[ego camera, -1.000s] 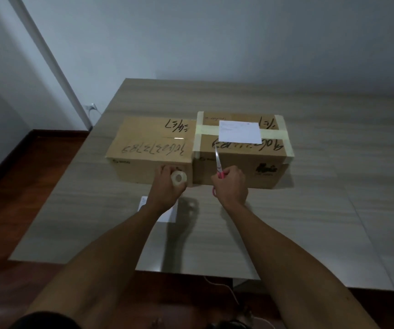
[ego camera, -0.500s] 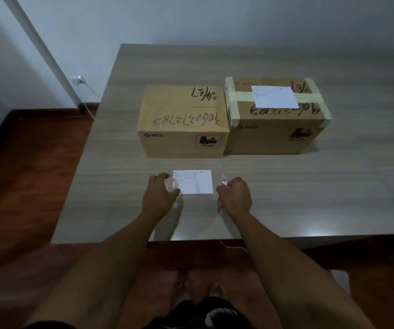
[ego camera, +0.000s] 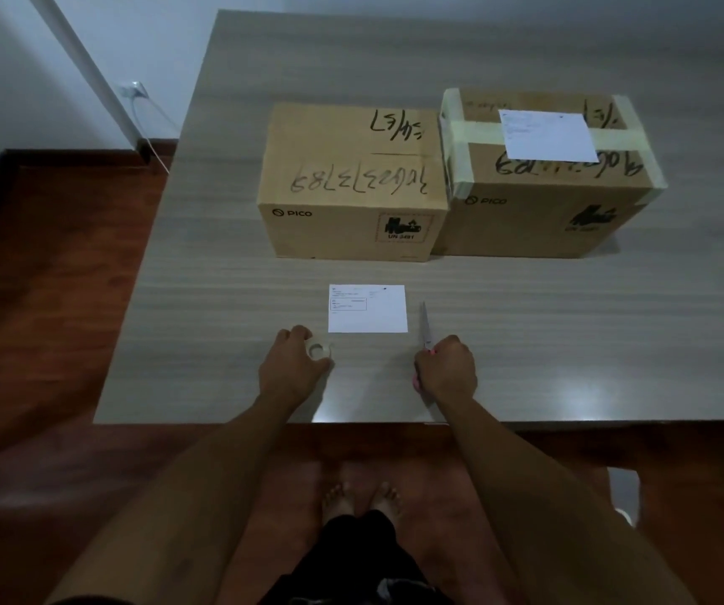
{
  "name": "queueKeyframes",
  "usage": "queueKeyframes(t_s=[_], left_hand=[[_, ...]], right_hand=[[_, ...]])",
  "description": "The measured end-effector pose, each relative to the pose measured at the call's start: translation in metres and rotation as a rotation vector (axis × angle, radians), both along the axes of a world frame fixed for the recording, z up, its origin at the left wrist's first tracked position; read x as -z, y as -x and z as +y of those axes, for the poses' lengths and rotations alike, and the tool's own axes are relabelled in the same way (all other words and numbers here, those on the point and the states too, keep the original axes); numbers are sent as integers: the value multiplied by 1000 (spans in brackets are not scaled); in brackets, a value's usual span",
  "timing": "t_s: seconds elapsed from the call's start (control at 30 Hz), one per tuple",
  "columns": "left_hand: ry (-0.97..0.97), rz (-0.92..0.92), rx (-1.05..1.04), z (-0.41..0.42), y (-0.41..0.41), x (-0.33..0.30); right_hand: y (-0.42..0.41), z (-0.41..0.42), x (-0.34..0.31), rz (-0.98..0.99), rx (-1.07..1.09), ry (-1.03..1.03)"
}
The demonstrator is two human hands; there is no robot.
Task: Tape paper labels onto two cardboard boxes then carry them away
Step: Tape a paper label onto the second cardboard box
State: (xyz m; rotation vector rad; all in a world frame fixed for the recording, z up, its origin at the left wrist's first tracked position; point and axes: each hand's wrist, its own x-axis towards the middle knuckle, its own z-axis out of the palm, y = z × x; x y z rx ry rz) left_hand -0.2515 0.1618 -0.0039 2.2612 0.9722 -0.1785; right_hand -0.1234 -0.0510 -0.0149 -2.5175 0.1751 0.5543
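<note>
Two cardboard boxes stand side by side on the grey table [ego camera: 229, 386]. The left box [ego camera: 351, 181] has a bare top with black handwriting. The right box [ego camera: 548, 176] carries a white paper label [ego camera: 548, 135] held by pale tape strips. A second paper label [ego camera: 367, 308] lies flat on the table in front of the left box. My left hand [ego camera: 295, 364] grips a tape roll [ego camera: 319, 349] just left of that label's near corner. My right hand [ego camera: 446, 369] holds scissors [ego camera: 425, 323] with pink handles, blades pointing away, right of the label.
The table's near edge runs just in front of my hands, its left edge drops to a dark wood floor [ego camera: 46, 299]. A wall socket with a cable [ego camera: 133, 91] sits on the wall at the left. My bare feet [ego camera: 362, 495] stand below the table edge.
My view has pulled back and tilted down. Both hands came back from the boxes' front faces to the table near the loose label, still holding the tape roll and scissors.
</note>
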Motion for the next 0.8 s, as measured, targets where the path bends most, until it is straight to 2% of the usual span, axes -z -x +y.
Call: queueKeyframes(t_s=[0.17, 0.23, 0.37, 0.5, 0.63, 0.8], left_hand=[[11, 9, 31, 2, 0, 6], [-5, 0, 39, 3, -2, 2], [-6, -18, 55, 15, -25, -4], [28, -45, 118, 33, -57, -2], [-26, 15, 255, 48, -83, 4], [30, 28, 346, 55, -96, 14]], right_hand=[[1, -1, 5, -1, -25, -21], [-1, 2, 0, -65, -32, -30], [-24, 16, -8, -210, -226, -108], [-56, 33, -11, -127, -403, -171], [-82, 44, -6, -69, -565, -106], [-99, 52, -4, -46, -776, 28]])
